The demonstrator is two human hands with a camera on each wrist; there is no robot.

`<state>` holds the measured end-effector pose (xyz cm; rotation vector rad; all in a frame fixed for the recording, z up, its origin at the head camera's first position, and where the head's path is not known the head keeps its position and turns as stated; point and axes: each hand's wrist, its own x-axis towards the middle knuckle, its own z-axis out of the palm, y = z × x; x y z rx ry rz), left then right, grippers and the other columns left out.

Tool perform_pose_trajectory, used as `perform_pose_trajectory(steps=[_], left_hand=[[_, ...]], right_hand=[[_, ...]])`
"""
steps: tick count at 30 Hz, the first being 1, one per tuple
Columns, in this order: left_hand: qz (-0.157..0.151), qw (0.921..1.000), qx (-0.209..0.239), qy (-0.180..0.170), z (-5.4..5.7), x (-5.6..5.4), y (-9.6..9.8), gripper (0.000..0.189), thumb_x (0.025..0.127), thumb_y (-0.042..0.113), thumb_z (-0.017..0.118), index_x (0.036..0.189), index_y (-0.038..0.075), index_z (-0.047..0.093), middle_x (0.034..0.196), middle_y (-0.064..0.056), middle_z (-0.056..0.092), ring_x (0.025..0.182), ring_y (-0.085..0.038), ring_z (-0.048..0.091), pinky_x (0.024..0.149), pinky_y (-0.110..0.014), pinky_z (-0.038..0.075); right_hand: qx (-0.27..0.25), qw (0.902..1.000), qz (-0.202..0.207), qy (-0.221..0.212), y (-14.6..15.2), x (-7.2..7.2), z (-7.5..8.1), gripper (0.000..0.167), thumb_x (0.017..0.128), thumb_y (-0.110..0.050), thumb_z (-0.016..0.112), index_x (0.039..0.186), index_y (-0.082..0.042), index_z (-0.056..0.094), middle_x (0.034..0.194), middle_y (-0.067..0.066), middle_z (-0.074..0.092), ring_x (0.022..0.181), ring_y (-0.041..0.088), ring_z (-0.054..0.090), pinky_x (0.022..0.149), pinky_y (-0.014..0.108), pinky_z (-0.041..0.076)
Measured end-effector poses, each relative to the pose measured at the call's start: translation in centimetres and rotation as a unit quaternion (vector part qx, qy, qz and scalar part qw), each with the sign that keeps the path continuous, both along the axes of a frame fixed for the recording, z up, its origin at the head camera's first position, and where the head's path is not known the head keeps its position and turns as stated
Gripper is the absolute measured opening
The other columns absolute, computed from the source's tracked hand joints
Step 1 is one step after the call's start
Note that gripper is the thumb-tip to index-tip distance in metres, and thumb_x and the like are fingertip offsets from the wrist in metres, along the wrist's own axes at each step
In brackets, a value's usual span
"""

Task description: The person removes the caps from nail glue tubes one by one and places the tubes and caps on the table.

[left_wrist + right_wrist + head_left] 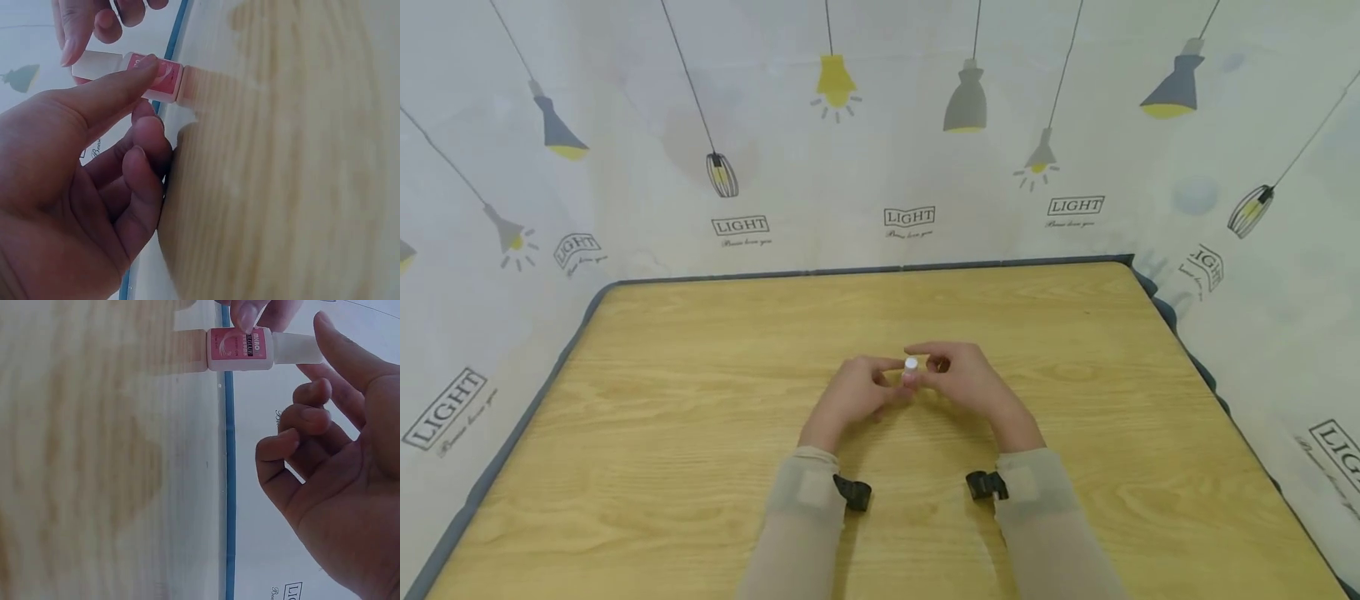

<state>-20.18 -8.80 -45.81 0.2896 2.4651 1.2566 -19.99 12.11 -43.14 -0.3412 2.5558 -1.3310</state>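
Observation:
A small glue bottle [240, 349] with a pink label and a white cap [297, 349] stands upright on the wooden table, its base meeting its own reflection. Thumb and finger of my left hand [857, 387] pinch the bottle's body from the sides. My right hand [966, 379] is at the cap, with thumb and index finger spread on either side of it. In the right wrist view the right thumb [344, 347] lies by the cap's top end, and the other fingers curl loosely below. Whether the right fingertips touch the cap is hard to tell.
The wood-grain table [700, 333] has a dark blue edge [850, 270]. Behind it and at both sides hangs a pale backdrop [647, 183] printed with lamps. Black wrist cameras [853, 493] are strapped over the person's beige sleeves [805, 533].

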Motion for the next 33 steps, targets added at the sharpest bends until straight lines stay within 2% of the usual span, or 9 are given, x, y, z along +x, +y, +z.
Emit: perform_pose_trajectory(steps=[5, 14, 23, 27, 33], left_hand=[[-0.009, 0.9999, 0.001, 0.010, -0.11, 0.09, 0.19, 0.043, 0.098, 0.033, 0.079, 0.139, 0.022, 0.073, 0.068, -0.008, 0.071, 0.045, -0.015, 0.055, 0.050, -0.027, 0.044], [-0.013, 0.9994, -0.020, 0.026, 0.35, 0.09, 0.20, 0.035, 0.099, 0.033, 0.078, 0.133, 0.027, 0.077, 0.057, -0.002, 0.061, 0.043, -0.014, 0.050, 0.050, -0.027, 0.043], [0.001, 0.9995, -0.026, 0.015, -0.08, -0.05, -0.01, 0.030, 0.098, 0.038, 0.078, 0.126, 0.029, 0.081, 0.053, 0.002, 0.055, 0.044, -0.013, 0.048, 0.053, -0.028, 0.044], [-0.004, 0.9996, -0.027, 0.002, -0.29, -0.09, -0.12, 0.029, 0.097, 0.038, 0.079, 0.126, 0.030, 0.081, 0.058, 0.001, 0.058, 0.044, -0.012, 0.048, 0.052, -0.027, 0.044], [-0.024, 0.9984, -0.050, 0.010, -0.03, -0.29, -0.18, 0.029, 0.099, 0.039, 0.076, 0.127, 0.030, 0.080, 0.059, 0.002, 0.058, 0.045, -0.012, 0.048, 0.057, -0.029, 0.046]], right_hand=[[-0.016, 0.9997, -0.020, 0.002, -0.06, 0.21, -0.02, 0.045, 0.094, -0.031, 0.084, 0.134, -0.013, 0.073, 0.082, 0.002, 0.052, 0.069, 0.019, 0.042, 0.061, 0.028, 0.036], [-0.035, 0.9993, -0.016, -0.004, -0.16, 0.24, 0.25, 0.031, 0.095, -0.032, 0.082, 0.122, -0.015, 0.077, 0.065, -0.003, 0.037, 0.058, 0.017, 0.031, 0.056, 0.028, 0.031], [0.010, 0.9997, -0.019, -0.014, -0.65, 0.02, 0.78, 0.026, 0.095, -0.031, 0.083, 0.117, -0.018, 0.082, 0.064, -0.003, 0.038, 0.058, 0.016, 0.033, 0.053, 0.027, 0.029], [0.028, 0.9991, -0.018, -0.026, -0.69, -0.11, 0.93, 0.027, 0.095, -0.031, 0.083, 0.119, -0.019, 0.083, 0.066, -0.002, 0.040, 0.063, 0.017, 0.035, 0.056, 0.028, 0.030], [0.036, 0.9991, -0.005, -0.023, -0.70, -0.53, 0.78, 0.027, 0.096, -0.031, 0.081, 0.120, -0.019, 0.083, 0.066, -0.002, 0.038, 0.065, 0.016, 0.034, 0.059, 0.030, 0.032]])
